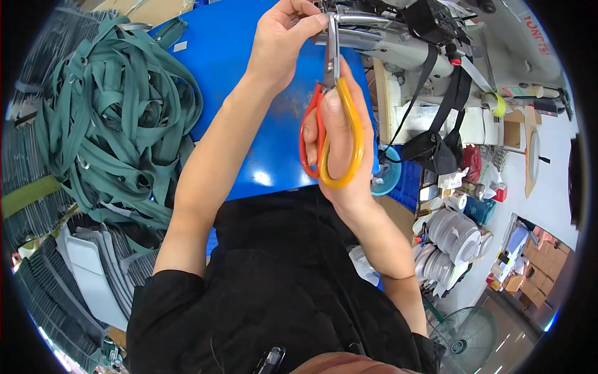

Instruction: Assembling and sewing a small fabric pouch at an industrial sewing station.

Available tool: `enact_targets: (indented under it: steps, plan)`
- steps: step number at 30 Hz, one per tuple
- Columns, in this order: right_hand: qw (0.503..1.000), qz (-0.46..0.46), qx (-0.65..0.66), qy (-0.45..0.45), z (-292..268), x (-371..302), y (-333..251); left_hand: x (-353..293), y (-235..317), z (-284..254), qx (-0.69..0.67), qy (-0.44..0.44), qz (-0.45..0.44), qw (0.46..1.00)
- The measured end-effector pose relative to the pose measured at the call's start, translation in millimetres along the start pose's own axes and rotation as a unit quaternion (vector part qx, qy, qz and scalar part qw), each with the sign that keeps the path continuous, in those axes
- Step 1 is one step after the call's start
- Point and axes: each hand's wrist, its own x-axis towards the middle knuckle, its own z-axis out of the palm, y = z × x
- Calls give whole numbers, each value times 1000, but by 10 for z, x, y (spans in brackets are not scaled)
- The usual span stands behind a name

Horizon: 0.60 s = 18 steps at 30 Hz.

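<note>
Leftmost, a tangled heap of green webbing straps [115, 112] lies on the blue worktop [224, 56], well apart from both hands. My left hand [283, 40] has its grip pinched together on something at the grey sewing machine head [398, 43]; what it holds I can't tell, too small. My right hand [339, 137] has its grip clamped through the loops of the orange-and-yellow-handled steel scissors [330, 118], blades pointing up, tips just beside the left fingertips. To cut well, I'd keep the pinch taut and the blades close to the fingers, not touching. Black straps [445, 112] hang off the machine at right.
</note>
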Motion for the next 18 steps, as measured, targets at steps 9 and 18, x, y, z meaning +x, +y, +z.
enact_targets:
  steps: [9,18]
  plan:
    - [967,56,-240,67,-763,-434,676,-845,447,16,380,121,-18,917]
    - [793,-204,-574,-16,-1392,-273,1100,-1788,2622,-969,797,160,59,580]
